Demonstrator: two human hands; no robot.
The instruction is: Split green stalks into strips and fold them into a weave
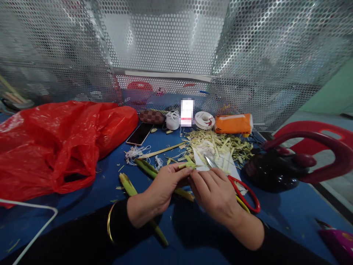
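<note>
My left hand (pixel 168 182) pinches a small pale-green folded leaf piece (pixel 189 162) between thumb and fingers. My right hand (pixel 213 191) meets it from the other side, its fingers curled and closed at the piece's lower edge; its fingertips are partly hidden. Behind and beneath the right hand are scissors with red handles (pixel 256 202), their blades pointing up and left over a white paper (pixel 233 169). Below my left hand lie a green leaf stalk (pixel 128 184) with a cut end and another green stalk (pixel 146 167), both partly covered by the hand and forearm.
A heap of shredded leaf strips (pixel 237 145) lies behind the paper. Around it are a tape roll (pixel 204 120), an orange packet (pixel 234 124), a phone (pixel 140 134) and white string (pixel 137 154). A red plastic bag (pixel 55 143) fills the left; a black kettle (pixel 271 171) stands right.
</note>
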